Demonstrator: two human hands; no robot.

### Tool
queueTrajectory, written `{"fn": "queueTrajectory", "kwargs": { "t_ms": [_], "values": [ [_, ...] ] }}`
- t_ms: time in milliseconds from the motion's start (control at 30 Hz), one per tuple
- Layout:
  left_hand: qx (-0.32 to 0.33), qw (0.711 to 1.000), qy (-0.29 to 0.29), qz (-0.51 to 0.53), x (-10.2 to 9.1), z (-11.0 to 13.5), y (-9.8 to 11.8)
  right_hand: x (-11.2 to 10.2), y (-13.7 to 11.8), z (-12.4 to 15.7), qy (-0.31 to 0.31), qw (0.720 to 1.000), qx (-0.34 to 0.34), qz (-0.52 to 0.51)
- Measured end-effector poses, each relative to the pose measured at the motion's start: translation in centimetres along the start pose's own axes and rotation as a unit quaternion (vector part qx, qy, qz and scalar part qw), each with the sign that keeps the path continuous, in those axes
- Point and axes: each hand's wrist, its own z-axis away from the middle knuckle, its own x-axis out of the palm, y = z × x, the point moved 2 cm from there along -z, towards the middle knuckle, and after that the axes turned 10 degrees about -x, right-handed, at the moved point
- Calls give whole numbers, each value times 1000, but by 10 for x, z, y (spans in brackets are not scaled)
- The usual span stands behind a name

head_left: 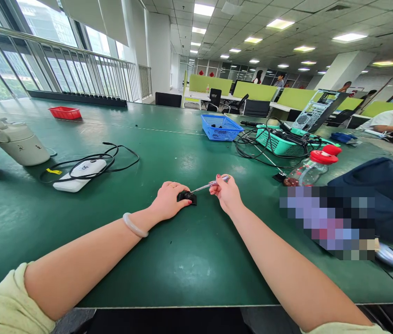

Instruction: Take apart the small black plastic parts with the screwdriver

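Observation:
On the green table, my left hand [170,200] is closed around a small black part [190,198], with its thumb along the near side and fingers over the far side. What kind of part it is, I cannot make out. In my right hand [228,192] is a screwdriver [203,187] with a clear pinkish handle and a thin metal shaft. Its shaft slants down to the left, and the tip meets or nearly meets the top of the black part. The palm side of the right hand hides part of the handle.
A white power bank-like device [81,175] with a black cable and a beige jug [22,141] stand left. Farther back are a red tray [65,112], a blue basket [220,134] and a green basket [276,144] with tangled cables. A red-lidded bottle [309,169] and dark bag [373,199] are right.

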Motion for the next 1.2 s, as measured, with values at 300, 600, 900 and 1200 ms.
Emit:
{"fn": "queueTrajectory", "kwargs": {
  "t_ms": [300,600,900,1200],
  "values": [
    [8,1000,2,-6,1,0,-1,-3,8,0,7,999,30,-17],
    [7,1000,-2,-7,-1,1,2,-4,8,-3,26,997,70,-32],
    [9,1000,-5,-16,-2,0,2,3,2,5,-10,998,5,-63],
    [1,1000,-20,-21,-2,-1,3,-3,-14,6,-48,989,-143,12]
  ]
}}
